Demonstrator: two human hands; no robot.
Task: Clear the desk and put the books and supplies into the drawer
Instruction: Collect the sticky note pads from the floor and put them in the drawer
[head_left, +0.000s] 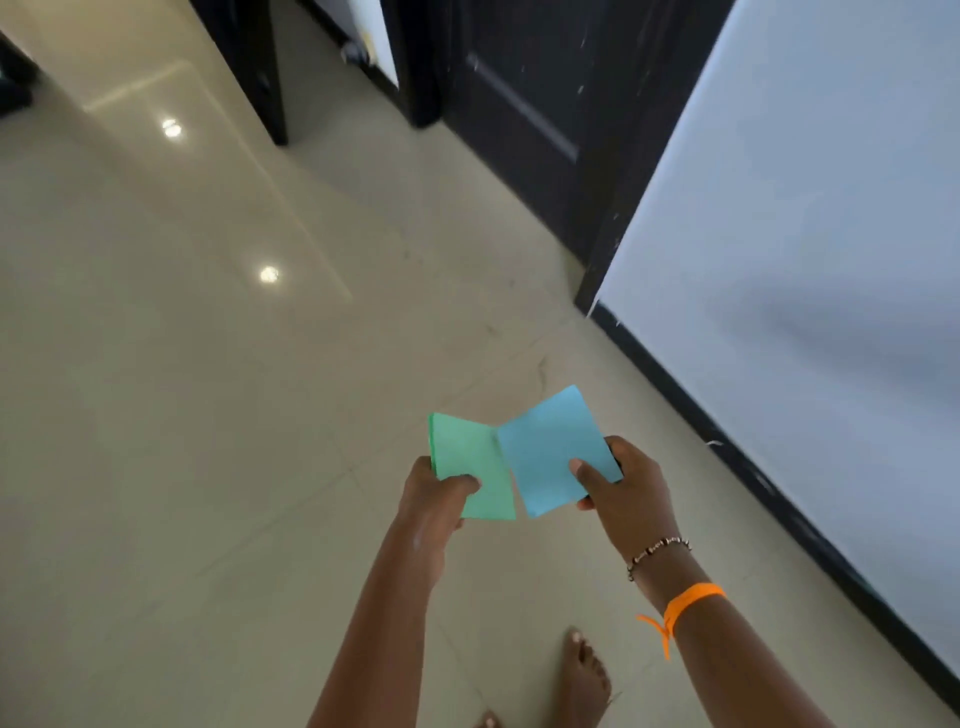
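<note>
Two paper pads held out over a tiled floor, one in each hand.

Largest first: glossy beige tile floor (182, 415) fills most of the view, two light reflections on it; pale wall (831, 260) with dark skirting runs down the right; dark door (519, 104) and frame at top centre. Left hand (436, 499) grips green paper pad (470, 467), thumb on top, fingers curled beneath. Right hand (623, 493) pinches blue paper pad (550, 447), thumb on its face; something dark shows behind the fingers, cannot tell what. Pads meet along inner edges, well above the floor. Right wrist: beaded bracelet (657, 551), orange band (691, 603). Bare foot (584, 675) below.
</note>
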